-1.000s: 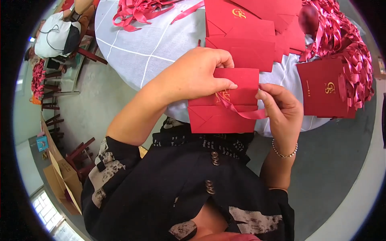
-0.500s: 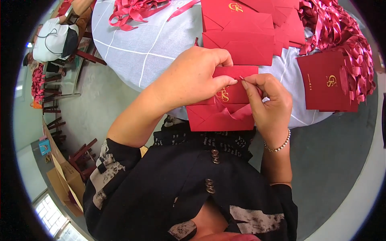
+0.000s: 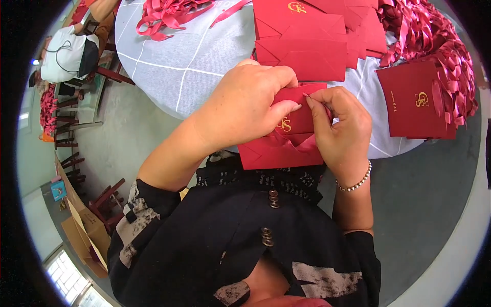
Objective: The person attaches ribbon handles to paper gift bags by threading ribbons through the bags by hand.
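A red paper gift bag [image 3: 266,156] with gold lettering lies flat at the table's near edge, close to my body. My left hand [image 3: 250,102] is closed on its upper left part, thumb stretched over the front. Between the thumb and forefinger of my right hand [image 3: 345,128] is pinched the end of a red ribbon [image 3: 306,95], near the bag's top edge. A loop of the ribbon [image 3: 294,144] lies across the bag's front below the lettering. Just beyond my hands rests a stack of flat red bags [image 3: 302,59]. My fingers partly hide the bag.
Loose ribbons [image 3: 169,15] lie at the far left of the pale checked tablecloth [image 3: 169,66]. At the right are bags with ribbons [image 3: 409,102] and a ribbon heap [image 3: 455,61]. A person in white [image 3: 64,53] sits far left, above a stool [image 3: 107,199] and cardboard box [image 3: 82,240].
Both hands stay at the bag with almost the same grip. My right fingertips have shifted very slightly left with the ribbon end, and the view has moved a little.
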Demonstrator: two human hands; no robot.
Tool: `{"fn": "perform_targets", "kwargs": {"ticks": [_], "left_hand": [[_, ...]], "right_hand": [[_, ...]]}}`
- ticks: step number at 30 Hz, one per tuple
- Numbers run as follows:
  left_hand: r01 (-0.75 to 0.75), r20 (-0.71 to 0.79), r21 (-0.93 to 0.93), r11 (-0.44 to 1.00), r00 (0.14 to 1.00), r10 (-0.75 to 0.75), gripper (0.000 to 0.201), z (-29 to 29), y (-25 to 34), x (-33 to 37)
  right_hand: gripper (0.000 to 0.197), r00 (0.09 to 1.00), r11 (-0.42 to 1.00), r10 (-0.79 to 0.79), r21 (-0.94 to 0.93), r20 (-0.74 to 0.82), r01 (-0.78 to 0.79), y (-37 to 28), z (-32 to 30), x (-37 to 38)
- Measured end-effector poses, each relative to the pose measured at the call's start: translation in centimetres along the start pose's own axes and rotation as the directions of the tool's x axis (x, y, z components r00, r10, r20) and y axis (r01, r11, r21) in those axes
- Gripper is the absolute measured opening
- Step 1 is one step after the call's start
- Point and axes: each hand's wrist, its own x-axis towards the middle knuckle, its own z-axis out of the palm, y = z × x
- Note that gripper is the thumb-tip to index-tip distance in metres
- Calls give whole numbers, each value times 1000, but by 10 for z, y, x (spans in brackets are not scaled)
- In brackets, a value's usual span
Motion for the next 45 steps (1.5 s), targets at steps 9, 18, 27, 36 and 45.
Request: {"fn": "perform_targets", "kwargs": {"ticks": [9, 18, 27, 36, 45], "left_hand": [[-150, -19, 3, 989, 988, 150, 22, 3, 7, 0], [-183, -2, -20, 983, 983, 183, 20, 7, 6, -2], [-152, -24, -41, 988, 988, 151, 20, 0, 0, -3], [-216, -51, -47, 975, 976, 213, 21, 0, -1, -2], [-430, -44, 131, 893, 898, 438, 17, -3, 20, -14]], "right_hand": [[6, 994, 978, 12, -207, 104, 10, -19, -7, 6], [13, 972, 989, 130, -100, 193, -113, -19, -12, 6], [12, 937, 994, 111, -20, 332, -110, -22, -33, 9], [15, 959, 976, -172, -97, 223, 197, -3, -21, 13], [12, 861, 991, 30, 99, 507, -93, -17, -58, 47]]}}
